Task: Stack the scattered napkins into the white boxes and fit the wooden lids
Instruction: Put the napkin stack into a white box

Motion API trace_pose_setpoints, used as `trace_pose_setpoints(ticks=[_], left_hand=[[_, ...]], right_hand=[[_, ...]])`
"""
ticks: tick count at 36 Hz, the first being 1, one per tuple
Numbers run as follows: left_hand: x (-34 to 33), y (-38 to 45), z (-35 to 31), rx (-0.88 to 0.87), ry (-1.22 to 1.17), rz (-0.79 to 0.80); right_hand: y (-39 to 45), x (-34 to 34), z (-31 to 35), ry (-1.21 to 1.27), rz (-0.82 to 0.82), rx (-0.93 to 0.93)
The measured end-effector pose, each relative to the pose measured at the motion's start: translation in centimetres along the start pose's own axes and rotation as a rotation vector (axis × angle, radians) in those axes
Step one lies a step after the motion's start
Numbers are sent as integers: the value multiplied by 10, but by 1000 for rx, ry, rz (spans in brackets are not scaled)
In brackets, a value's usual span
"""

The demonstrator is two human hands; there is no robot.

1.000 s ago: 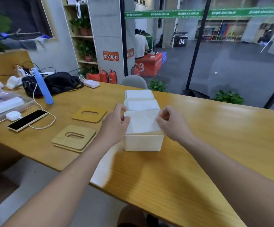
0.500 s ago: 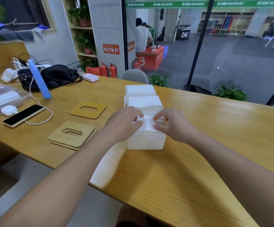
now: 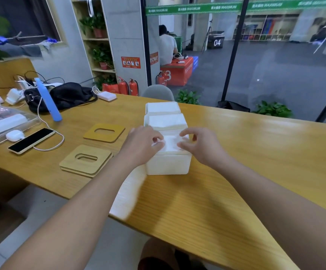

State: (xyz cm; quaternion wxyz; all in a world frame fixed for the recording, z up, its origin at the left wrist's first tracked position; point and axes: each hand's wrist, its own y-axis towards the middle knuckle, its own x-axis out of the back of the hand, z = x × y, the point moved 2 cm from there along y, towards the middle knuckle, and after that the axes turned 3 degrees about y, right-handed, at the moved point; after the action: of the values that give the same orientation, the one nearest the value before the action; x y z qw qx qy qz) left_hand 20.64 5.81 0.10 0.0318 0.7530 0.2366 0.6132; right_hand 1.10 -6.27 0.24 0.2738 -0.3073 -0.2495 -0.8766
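Hands (image 3: 173, 145) lower, inside box rim (image 3: 168, 152)

Three boxes in a row on the surface (image 3: 236, 172): nearest box (image 3: 168, 164), middle box (image 3: 166, 121) at its 12 o'clock, far box (image 3: 163, 108) behind that. Stacked lids (image 3: 86, 158) at 9 o'clock, single lid (image 3: 104, 132) at 10, loose napkins (image 3: 129, 193) at 7, phone (image 3: 31, 140) farther toward 9.

The person is wearing nothing on either forearm: both arms are showing bare from the bottom edge of the view up to the wrists, with no sleeves, watch or bands. The left hand (image 3: 141, 146) and right hand (image 3: 201, 146) are going without gloves or rings.
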Motion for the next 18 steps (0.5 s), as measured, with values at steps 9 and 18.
trace_pose_setpoints(ticks=[9, 18], left_hand=[[-2, -34, -84, -88, -215, -131], [-65, -61, -185, -130, -379, 19]], right_hand=[[-61, 47, -23, 106, -67, -5], [-151, 87, -80, 120, -135, -97]])
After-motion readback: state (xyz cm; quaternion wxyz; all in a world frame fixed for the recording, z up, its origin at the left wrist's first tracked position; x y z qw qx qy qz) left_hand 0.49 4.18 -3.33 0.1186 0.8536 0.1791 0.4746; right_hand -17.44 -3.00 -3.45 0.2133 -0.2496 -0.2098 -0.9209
